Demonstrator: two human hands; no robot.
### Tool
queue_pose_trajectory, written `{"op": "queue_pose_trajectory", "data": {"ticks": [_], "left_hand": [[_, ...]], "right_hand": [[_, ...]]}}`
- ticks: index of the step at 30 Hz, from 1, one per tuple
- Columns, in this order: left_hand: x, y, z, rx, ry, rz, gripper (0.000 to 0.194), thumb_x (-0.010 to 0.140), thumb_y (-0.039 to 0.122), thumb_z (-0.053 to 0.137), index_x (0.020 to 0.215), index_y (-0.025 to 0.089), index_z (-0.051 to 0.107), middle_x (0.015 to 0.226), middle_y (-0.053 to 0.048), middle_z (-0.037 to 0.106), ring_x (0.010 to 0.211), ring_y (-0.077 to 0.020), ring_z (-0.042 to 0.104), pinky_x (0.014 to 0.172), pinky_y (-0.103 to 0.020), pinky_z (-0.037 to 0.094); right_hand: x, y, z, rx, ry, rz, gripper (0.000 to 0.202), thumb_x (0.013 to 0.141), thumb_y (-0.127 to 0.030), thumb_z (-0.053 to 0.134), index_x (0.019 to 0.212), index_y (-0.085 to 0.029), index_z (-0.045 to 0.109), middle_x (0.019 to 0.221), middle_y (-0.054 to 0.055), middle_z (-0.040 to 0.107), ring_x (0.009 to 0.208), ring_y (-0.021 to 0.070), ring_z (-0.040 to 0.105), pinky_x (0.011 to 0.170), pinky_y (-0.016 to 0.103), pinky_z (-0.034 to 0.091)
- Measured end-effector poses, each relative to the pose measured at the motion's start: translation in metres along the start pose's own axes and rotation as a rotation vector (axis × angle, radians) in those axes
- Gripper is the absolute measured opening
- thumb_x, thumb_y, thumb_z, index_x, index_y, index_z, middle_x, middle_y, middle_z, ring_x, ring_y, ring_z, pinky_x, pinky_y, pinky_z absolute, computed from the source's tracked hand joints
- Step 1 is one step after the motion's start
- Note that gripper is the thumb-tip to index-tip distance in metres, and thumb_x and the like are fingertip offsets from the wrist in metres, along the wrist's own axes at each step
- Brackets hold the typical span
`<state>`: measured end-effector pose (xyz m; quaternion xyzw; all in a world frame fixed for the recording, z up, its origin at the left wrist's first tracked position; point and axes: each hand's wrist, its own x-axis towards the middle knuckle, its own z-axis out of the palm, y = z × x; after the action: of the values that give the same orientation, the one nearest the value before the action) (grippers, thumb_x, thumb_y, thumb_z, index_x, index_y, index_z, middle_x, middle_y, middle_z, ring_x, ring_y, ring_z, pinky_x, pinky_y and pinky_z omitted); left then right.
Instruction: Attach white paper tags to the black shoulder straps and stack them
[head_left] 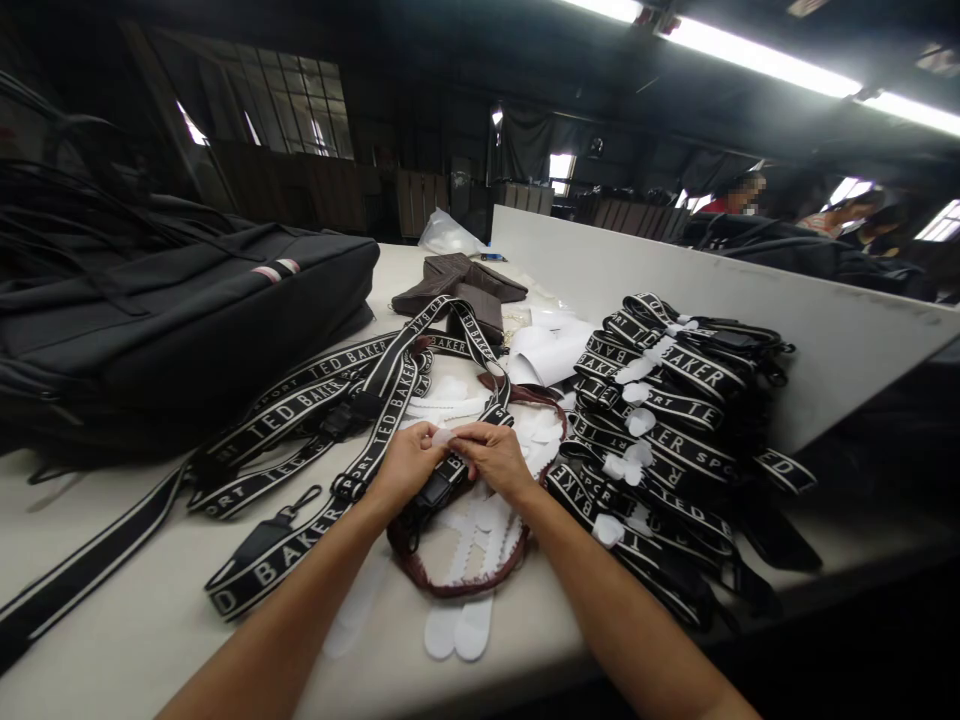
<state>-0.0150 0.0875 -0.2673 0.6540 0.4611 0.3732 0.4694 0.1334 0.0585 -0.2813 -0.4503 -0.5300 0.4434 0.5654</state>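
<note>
1. Near me, both my left hand (405, 462) and right hand (495, 455) pinch one white foam piece (442, 437) over a loose strap (375, 440).
2. Right, wrapped straps (667, 420) look done.
3. Left, several loose ones remain beside the black bag (187, 320).

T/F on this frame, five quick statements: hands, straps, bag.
1. Both hands pinch one small white piece. True.
2. The left hand lies flat on the table. False: it is raised, fingers at the white piece.
3. The strap pile lies right of the right hand. True.
4. The black bag sits on the right. False: it is on the left.
5. The straps carry no lettering. False: white letters run along them.
</note>
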Motion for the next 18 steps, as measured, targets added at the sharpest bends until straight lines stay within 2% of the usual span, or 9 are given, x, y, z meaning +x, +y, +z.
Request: {"op": "queue_pose_trajectory", "data": {"ticks": [3, 6, 9, 12, 15, 18], "left_hand": [[0.000, 0.000, 0.001, -0.034, -0.001, -0.023, 0.042, 0.064, 0.054, 0.065, 0.072, 0.013, 0.060, 0.059, -0.002, 0.060, 0.053, -0.0140, 0.049, 0.050, -0.023, 0.034], [-0.001, 0.002, 0.000, -0.039, 0.015, -0.006, 0.042, 0.066, 0.054, 0.065, 0.071, 0.012, 0.065, 0.067, -0.004, 0.063, 0.064, -0.0155, 0.053, 0.059, -0.024, 0.039], [-0.002, 0.003, -0.001, -0.034, 0.001, -0.021, 0.041, 0.069, 0.052, 0.063, 0.073, 0.011, 0.068, 0.064, -0.003, 0.061, 0.061, -0.0147, 0.050, 0.056, -0.024, 0.035], [-0.003, 0.005, -0.002, -0.009, -0.019, -0.024, 0.039, 0.072, 0.050, 0.061, 0.073, 0.011, 0.068, 0.063, -0.003, 0.059, 0.058, -0.0147, 0.049, 0.054, -0.024, 0.034], [-0.004, 0.008, -0.003, 0.045, -0.012, 0.038, 0.030, 0.074, 0.042, 0.062, 0.071, 0.014, 0.070, 0.072, -0.005, 0.062, 0.071, -0.0183, 0.055, 0.063, -0.026, 0.039], [-0.005, 0.010, -0.002, 0.261, 0.030, 0.241, 0.021, 0.079, 0.031, 0.059, 0.071, 0.018, 0.073, 0.076, -0.005, 0.062, 0.076, -0.0181, 0.056, 0.071, -0.028, 0.040]], "right_hand": [[0.002, 0.004, 0.002, -0.002, 0.062, 0.030, 0.025, 0.067, -0.040, 0.076, 0.075, -0.016, 0.075, 0.076, 0.003, 0.069, 0.037, 0.0072, 0.046, 0.034, 0.021, 0.033], [0.003, 0.006, 0.004, -0.034, 0.079, 0.011, 0.026, 0.065, -0.041, 0.077, 0.071, -0.016, 0.072, 0.085, 0.004, 0.070, 0.039, 0.0063, 0.047, 0.034, 0.021, 0.037], [0.002, 0.007, 0.004, -0.026, 0.084, 0.021, 0.028, 0.063, -0.040, 0.078, 0.067, -0.015, 0.067, 0.092, 0.005, 0.070, 0.040, 0.0055, 0.048, 0.035, 0.020, 0.040], [0.002, 0.006, 0.003, -0.021, 0.085, 0.065, 0.029, 0.063, -0.040, 0.078, 0.067, -0.015, 0.063, 0.078, 0.003, 0.068, 0.038, 0.0063, 0.049, 0.036, 0.019, 0.039], [0.001, 0.003, 0.003, -0.063, 0.075, 0.100, 0.029, 0.064, -0.037, 0.077, 0.065, -0.016, 0.058, 0.055, -0.003, 0.058, 0.036, 0.0082, 0.050, 0.034, 0.017, 0.035], [0.001, 0.001, 0.002, -0.103, 0.102, 0.108, 0.028, 0.064, -0.033, 0.077, 0.067, -0.018, 0.053, 0.057, -0.005, 0.057, 0.034, 0.0081, 0.049, 0.029, 0.017, 0.030]]}}
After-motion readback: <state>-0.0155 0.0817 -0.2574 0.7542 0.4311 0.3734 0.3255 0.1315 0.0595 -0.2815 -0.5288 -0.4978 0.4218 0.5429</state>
